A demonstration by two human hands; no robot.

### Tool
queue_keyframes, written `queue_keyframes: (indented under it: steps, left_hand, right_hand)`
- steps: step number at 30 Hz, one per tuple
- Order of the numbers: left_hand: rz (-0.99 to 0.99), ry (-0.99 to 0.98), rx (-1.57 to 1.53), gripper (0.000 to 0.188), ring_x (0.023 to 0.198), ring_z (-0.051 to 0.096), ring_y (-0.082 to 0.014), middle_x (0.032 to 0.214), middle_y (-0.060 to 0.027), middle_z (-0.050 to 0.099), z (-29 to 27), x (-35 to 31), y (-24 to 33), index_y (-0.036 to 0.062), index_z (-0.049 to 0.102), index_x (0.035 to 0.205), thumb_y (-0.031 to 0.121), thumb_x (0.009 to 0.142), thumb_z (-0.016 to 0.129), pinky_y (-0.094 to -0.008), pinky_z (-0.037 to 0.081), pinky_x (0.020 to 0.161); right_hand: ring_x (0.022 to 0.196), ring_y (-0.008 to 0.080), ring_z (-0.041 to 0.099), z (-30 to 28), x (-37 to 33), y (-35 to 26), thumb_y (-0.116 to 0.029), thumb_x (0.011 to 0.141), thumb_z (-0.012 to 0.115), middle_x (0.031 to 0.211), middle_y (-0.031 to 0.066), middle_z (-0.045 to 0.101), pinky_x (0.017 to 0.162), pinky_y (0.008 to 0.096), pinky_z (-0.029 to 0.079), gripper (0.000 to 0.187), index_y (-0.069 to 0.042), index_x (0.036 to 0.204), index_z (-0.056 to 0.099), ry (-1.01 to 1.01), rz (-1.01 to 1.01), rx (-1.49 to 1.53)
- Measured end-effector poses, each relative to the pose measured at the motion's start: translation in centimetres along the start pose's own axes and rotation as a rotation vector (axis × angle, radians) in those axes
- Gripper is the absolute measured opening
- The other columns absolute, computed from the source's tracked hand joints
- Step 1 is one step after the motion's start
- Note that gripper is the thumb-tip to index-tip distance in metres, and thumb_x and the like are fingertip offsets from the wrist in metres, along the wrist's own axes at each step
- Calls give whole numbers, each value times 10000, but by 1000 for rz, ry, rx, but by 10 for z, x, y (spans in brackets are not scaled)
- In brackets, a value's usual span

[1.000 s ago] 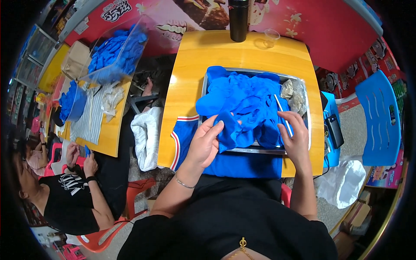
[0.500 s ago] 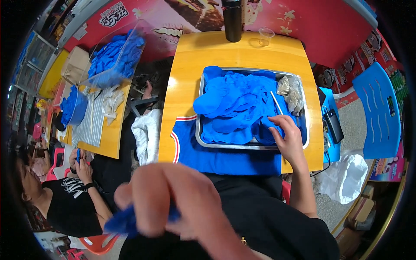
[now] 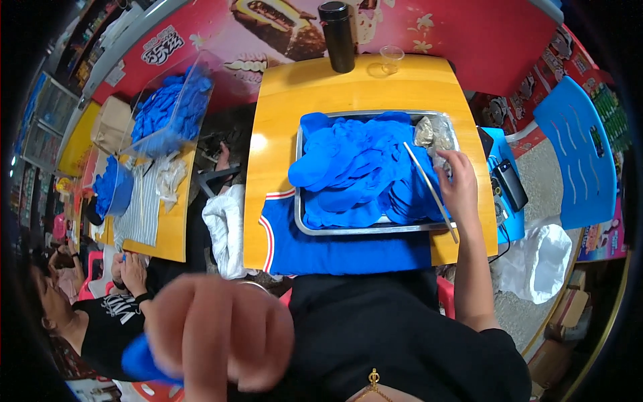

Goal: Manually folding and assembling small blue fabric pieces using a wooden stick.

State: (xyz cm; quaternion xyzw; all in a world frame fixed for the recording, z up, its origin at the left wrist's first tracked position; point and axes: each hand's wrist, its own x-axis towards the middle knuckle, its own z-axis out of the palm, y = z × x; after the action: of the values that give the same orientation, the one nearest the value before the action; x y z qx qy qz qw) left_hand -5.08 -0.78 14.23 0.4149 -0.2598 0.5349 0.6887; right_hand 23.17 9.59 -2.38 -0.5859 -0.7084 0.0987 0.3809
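Note:
My left hand [image 3: 221, 328] is large and blurred, close to the camera at the lower left. Its fingers are closed on a blue fabric piece [image 3: 142, 362], mostly hidden behind them. On the yellow table, a metal tray [image 3: 362, 230] holds a heap of blue fabric pieces [image 3: 362, 157]. My right hand [image 3: 459, 184] reaches over the tray's right side, thumb and forefinger curved and apart beside a clear plastic bag [image 3: 441, 127]; I cannot tell whether they touch it. A thin pale stick [image 3: 429, 184] slants across the tray's front rim, left of that hand.
Blue cloth with red-white trim [image 3: 348, 254] lies under the tray. A black bottle [image 3: 337, 37] and clear cup [image 3: 391, 59] stand at the back. At left, a person [image 3: 100, 321] sits by another table with bins of blue pieces [image 3: 171, 114]. A blue chair [image 3: 576, 154] stands right.
My right hand has moved from the tray's front right corner up to the bag, uncovering more of the stick. My left hand, with the blue fabric piece, has shifted left and down.

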Motion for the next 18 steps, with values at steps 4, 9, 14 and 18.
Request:
queue_keyframes:
  steps: [4, 9, 14, 18]
  left_hand:
    - [-39, 568, 256, 203, 554, 475, -191, 746, -128, 503, -35, -34, -18, 22, 464, 749, 173, 884, 460, -293, 438, 520]
    - [-439, 964, 537, 231, 766, 545, -179, 847, -132, 554, -64, -83, -36, -28, 523, 953, -20, 784, 364, -268, 439, 714]
    - [-597, 940, 636, 349, 807, 546, -135, 875, -112, 574, -69, -97, -44, -30, 518, 1081, -37, 775, 352, -253, 436, 746]
    - [-630, 942, 665, 368, 809, 541, -132, 863, -105, 578, -66, -94, -46, -31, 542, 1068, -38, 757, 345, -230, 411, 779]
  right_hand:
    - [927, 331, 543, 14, 31, 33, -58, 739, 622, 980, 156, 573, 815, 398, 432, 267, -33, 1001, 575, 57, -45, -144]
    - [908, 305, 557, 47, 65, 49, -158, 702, 659, 943, 142, 595, 762, 403, 434, 345, -39, 1013, 569, -6, -116, -442]
    - [907, 306, 575, 66, 93, 55, -223, 699, 672, 920, 163, 619, 776, 419, 413, 486, -61, 1127, 511, -145, 14, -613]
    - [785, 260, 606, 63, 100, 54, -197, 736, 636, 842, 125, 629, 733, 386, 439, 418, -35, 1103, 519, -262, 32, -577]
